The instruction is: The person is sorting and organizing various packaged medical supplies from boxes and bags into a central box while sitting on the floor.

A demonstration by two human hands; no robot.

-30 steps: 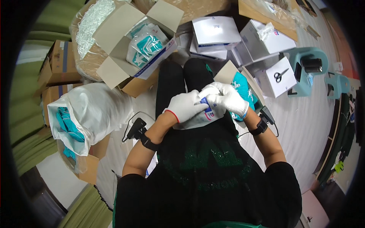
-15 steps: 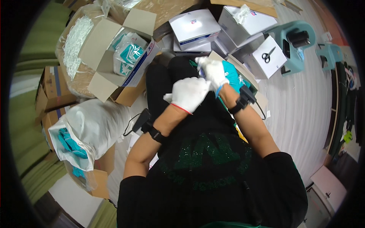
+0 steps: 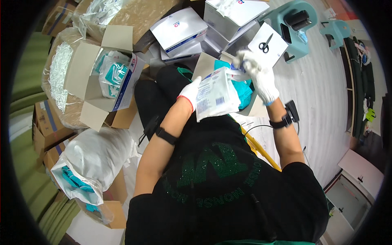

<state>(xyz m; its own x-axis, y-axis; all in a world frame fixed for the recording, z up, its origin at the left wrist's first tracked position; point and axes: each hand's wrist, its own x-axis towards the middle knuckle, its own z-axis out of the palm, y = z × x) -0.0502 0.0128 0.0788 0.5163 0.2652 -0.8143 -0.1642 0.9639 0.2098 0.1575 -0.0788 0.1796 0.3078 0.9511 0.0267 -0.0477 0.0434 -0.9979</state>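
My left hand (image 3: 190, 94), in a white knit glove with a red cuff, grips the left edge of a flat white printed plastic bag (image 3: 216, 100) over my lap. Up by the bag's top right corner is my right hand (image 3: 261, 77), gloved in white with a blue cuff, its fingers curled. Something small, white and blue, shows at those fingers, too blurred to name. Beneath the right hand stands an open carton (image 3: 257, 107) holding teal folded items (image 3: 243, 96), partly hidden by the bag and hand.
Black scissors (image 3: 264, 47) lie on a white box at the right. Left of me are an open carton (image 3: 77, 73) of teal packs and a white sack (image 3: 98, 153) with teal pieces. White boxes (image 3: 179, 30) stand ahead; a teal stool (image 3: 300, 45) holds a phone and dark cup.
My hands, close together before, have moved apart, the right one farther right. The white plastic bag now shows in my left hand. The whole view has shifted somewhat.
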